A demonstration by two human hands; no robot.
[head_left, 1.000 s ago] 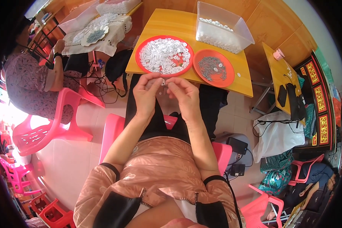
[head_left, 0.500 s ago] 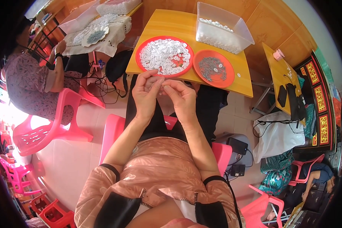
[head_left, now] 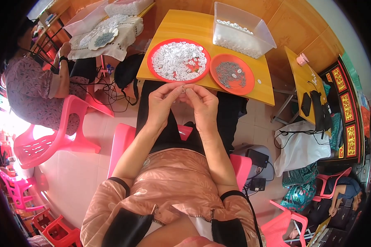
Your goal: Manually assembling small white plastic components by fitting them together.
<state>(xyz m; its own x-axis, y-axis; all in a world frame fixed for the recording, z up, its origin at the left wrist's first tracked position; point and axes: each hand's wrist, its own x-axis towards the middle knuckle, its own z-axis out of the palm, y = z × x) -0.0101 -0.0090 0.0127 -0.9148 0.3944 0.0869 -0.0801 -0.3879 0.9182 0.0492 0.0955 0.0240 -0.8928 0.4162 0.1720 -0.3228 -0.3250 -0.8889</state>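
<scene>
Head view, looking straight down: I've got my left hand (head_left: 163, 103) and right hand (head_left: 202, 105) brought together over my lap, fingertips pinched narrow and meeting on a tiny pale piece (head_left: 182, 87), too small to tell its shape or long axis. It sits between both thumbs, equally near each hand, just short of the yellow table (head_left: 169, 29) edge. Directly ahead of the fingertips lies the big red tray of white pieces (head_left: 178, 60); the smaller orange plate of grey metal bits (head_left: 231, 74) sits ahead and right, nearer my right hand. Beyond stands a clear plastic bin (head_left: 241, 31).
</scene>
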